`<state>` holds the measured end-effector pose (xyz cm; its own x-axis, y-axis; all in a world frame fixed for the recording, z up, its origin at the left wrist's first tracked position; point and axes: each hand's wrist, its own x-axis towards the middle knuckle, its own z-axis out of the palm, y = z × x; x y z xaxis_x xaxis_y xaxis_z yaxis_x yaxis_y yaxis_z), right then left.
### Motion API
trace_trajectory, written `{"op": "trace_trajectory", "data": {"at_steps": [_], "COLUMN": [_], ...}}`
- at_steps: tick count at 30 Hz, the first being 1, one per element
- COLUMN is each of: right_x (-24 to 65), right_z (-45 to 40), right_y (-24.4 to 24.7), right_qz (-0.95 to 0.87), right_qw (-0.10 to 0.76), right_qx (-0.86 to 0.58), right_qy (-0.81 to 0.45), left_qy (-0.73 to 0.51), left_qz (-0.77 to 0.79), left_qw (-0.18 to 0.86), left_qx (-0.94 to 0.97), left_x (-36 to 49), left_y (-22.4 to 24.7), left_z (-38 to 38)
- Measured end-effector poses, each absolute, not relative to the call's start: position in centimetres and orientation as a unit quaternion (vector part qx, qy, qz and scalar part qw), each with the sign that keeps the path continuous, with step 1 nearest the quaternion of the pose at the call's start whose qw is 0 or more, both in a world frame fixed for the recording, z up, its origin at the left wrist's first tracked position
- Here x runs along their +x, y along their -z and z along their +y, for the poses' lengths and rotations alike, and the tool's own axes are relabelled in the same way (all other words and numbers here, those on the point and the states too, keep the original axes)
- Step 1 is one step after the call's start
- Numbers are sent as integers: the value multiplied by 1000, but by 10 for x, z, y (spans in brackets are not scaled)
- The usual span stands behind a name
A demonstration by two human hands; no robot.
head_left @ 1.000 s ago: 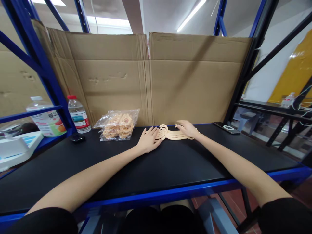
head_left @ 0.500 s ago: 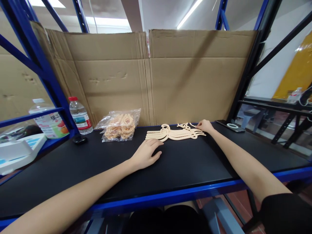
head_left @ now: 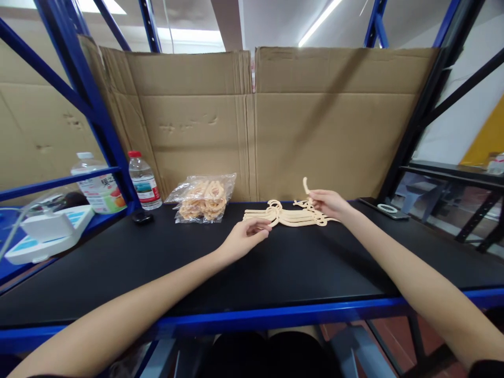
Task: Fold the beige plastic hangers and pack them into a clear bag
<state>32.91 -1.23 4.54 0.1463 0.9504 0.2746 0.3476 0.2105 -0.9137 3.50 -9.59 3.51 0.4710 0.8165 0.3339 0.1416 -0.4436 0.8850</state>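
Observation:
A bundle of cream cord (head_left: pixel 297 217) lies on the black tabletop, with parallel strands and a round loop at its left part and knotted loops at its right. Above its right end, my right hand (head_left: pixel 327 202) is closed in a pinch on one cord end (head_left: pixel 305 185), whose tip sticks up from the fingers. My left hand (head_left: pixel 246 239) is beside the bundle's lower left side, fingers curled in and thumb close to the fingertips. What, if anything, lies between those fingertips is hidden.
A clear bag of cream coiled pieces (head_left: pixel 205 202) lies left of the cord. Farther left are a red-capped bottle (head_left: pixel 145 184), a small black object (head_left: pixel 142 217) and a white power strip (head_left: pixel 55 236). A phone (head_left: pixel 388 211) lies at right. Cardboard (head_left: pixel 334 126) walls the back.
My right hand has lifted off the tabletop, raising a cord end. My left hand's fingers have gone from spread to curled. The view has shifted slightly left.

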Motion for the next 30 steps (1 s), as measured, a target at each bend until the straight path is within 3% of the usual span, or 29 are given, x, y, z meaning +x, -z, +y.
{"op": "trace_trajectory", "data": {"at_steps": [4, 9, 13, 17, 20, 24, 30], "right_x": [253, 213, 223, 247, 261, 267, 266], "right_z": [-53, -87, -80, -62, -51, -42, -33], "right_y": [-37, -28, -28, -29, -27, -20, -7], "right_qz": [-576, -534, -649, -790, -819, -823, -819], "right_qw": [406, 351, 340, 382, 350, 296, 258], "right_qx": [-322, -269, -341, -405, -444, -486, -512], "right_qy": [-632, -721, -589, -255, -96, 0, 1], "left_qy": [-421, -456, -499, -534, -541, -538, -538], "left_qz": [331, 286, 320, 337, 367, 392, 376], "left_qw": [561, 592, 561, 562, 573, 579, 593], "left_qx": [632, 600, 577, 535, 495, 471, 467], "left_x": [40, 44, 40, 34, 31, 32, 29], "left_y": [-31, -20, -23, -31, -33, -33, -37], "left_z": [-101, -101, -96, -89, -85, -84, -84]}}
